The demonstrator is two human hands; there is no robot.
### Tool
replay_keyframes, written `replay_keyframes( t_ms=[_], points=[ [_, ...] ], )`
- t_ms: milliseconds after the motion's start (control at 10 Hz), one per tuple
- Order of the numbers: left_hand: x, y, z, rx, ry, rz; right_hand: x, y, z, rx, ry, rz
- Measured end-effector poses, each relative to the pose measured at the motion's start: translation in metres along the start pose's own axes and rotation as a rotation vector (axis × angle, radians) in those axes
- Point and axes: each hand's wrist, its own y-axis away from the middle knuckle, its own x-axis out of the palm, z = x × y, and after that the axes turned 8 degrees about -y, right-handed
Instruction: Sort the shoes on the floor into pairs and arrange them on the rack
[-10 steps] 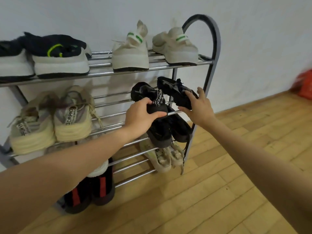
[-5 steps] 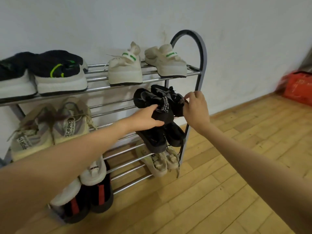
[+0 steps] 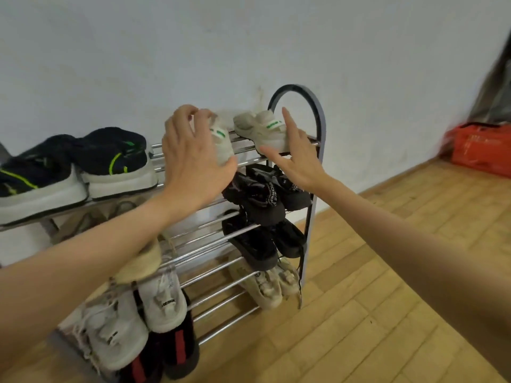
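Up top now, both hands were at the cream pair with green tabs on the highest shelf of the rack [image 3: 318, 111]. The left hand [image 3: 193, 153] was spread wide, fingers curled over the left cream shoe [image 3: 222, 143], seemingly cupping its heel end; whether it actually gripped or only rested there, I couldn't tell. The right hand [image 3: 297, 153] was open and flat, fingers fanned, pressed near the side of the right cream shoe [image 3: 262, 128], more a nudging pose than a grasp. My read was that this was a squaring-up touch: palms on either side to bring the two mates together, toes pointing to the wall.

Everything else looked settled. The dark pair with neon-green stripes [image 3: 74, 167] sat side by side at the left of the same shelf. Below the cream pair, the black sandals [image 3: 262, 194] were tucked next to each other on the second shelf, tilted toe-down on the sloping rails, and another black pair [image 3: 262, 244] hung the same way one shelf lower. Beige shoes [image 3: 265, 286] occupied the bottom right, white sneakers [image 3: 138, 319] and black shoes with red stripes [image 3: 174, 352] the bottom left. A tan shoe [image 3: 143, 264] peeked out beneath the left forearm, mostly hidden.

No stray shoe showed on the wooden floor [image 3: 359, 313], so the sorting seemed nearly done. A red box [image 3: 481, 147] sat blurred by the far wall.
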Motion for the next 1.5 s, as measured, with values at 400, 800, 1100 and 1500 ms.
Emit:
replay_keyframes(
  t_ms=[400,800,1100,1500],
  points=[
    [-0.023,-0.03,0.007,-0.307,0.35,0.548,-0.026,-0.03,-0.001,0.053,-0.061,-0.02],
    [0.001,-0.03,-0.003,-0.311,0.489,0.32,-0.032,-0.042,-0.02,0.08,0.335,-0.132],
    [0.045,-0.04,-0.063,-0.297,0.423,0.195,-0.038,-0.043,-0.024,0.071,0.391,-0.137],
    [0.049,-0.033,-0.059,-0.217,0.48,0.268,-0.014,-0.013,-0.022,0.088,-0.021,-0.28]
  ],
)
